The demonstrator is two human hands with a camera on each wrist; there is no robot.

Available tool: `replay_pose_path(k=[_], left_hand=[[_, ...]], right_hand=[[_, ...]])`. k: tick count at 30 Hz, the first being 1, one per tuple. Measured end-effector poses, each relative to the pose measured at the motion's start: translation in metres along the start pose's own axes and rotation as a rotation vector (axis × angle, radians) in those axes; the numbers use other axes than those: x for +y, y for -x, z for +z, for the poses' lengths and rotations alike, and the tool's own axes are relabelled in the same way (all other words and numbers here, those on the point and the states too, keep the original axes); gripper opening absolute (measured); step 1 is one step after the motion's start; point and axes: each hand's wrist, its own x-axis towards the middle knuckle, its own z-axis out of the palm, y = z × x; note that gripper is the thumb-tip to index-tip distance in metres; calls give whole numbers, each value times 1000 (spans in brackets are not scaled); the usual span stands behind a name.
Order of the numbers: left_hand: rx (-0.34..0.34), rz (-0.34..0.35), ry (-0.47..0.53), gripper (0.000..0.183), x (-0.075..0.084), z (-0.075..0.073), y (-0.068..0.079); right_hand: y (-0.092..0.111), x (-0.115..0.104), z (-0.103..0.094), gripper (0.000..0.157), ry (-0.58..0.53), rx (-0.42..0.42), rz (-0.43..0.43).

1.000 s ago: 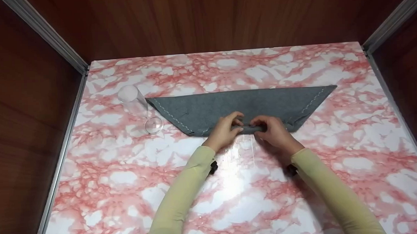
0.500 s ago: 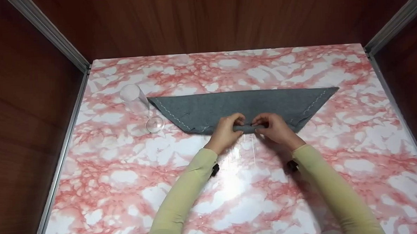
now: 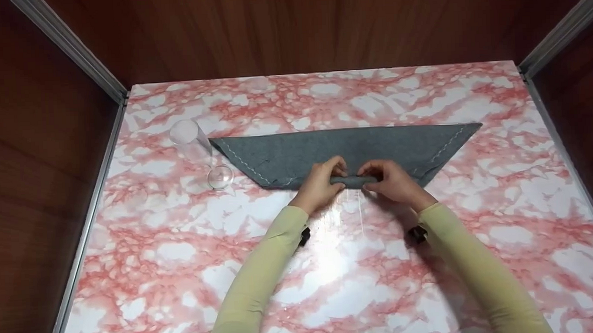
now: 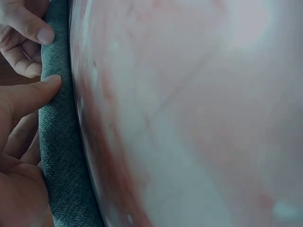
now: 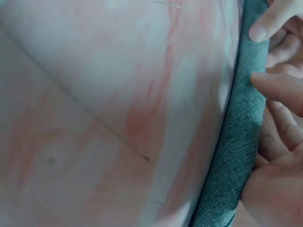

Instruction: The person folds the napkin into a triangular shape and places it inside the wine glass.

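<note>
A grey-green cloth (image 3: pixel 296 154) with pale stitching along its slanted sides lies across the middle of the table, its near edge rolled into a narrow tube. My left hand (image 3: pixel 321 184) pinches that rolled edge (image 4: pixel 66 156) between thumb and curled fingers. Just to its right, my right hand (image 3: pixel 391 182) grips the same roll (image 5: pixel 232 142) in a like way, a small gap between the two hands. In both wrist views the thumbs press on the near side of the roll, with the other fingers partly hidden behind it.
A clear cylindrical container (image 3: pixel 190 138) stands left of the cloth, close to its left corner. Near it lies a clear round lid (image 3: pixel 220 178). The marbled red-and-white table (image 3: pixel 181 271) is bordered by dark wooden panels (image 3: pixel 290 31) at the back and sides.
The hands stay on the cloth's near edge and shift only slightly, the fingers working at the roll. The near edge now sits a touch farther from me. The container and lid stay put.
</note>
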Motion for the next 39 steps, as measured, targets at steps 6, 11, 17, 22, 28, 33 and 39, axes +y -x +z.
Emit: replay_pose_path(k=[6, 11, 17, 22, 28, 33, 39], left_hand=[[-13, -21, -36, 32, -1, -2, -3], [-29, -53, -25, 34, -1, -4, -6], [-54, -85, -10, 35, 0, -5, -9], [-61, -47, -58, 26, -1, -5, -11], [-54, 0, -159, 21, 1, -4, -12], [-49, -28, -239, 24, 1, -1, -10], [-30, -40, -202, 21, 0, -2, -13]], right_hand=[[1, -5, 4, 27, 75, 36, -28], [0, -5, 6, 29, 154, 55, -31], [-3, -1, 7, 28, 236, 44, 2], [-7, 1, 7, 23, 247, 57, -14], [-10, 0, 4, 19, 227, 51, -38], [-12, -1, 2, 19, 218, 27, -15], [-13, 0, 3, 19, 189, 42, -1]])
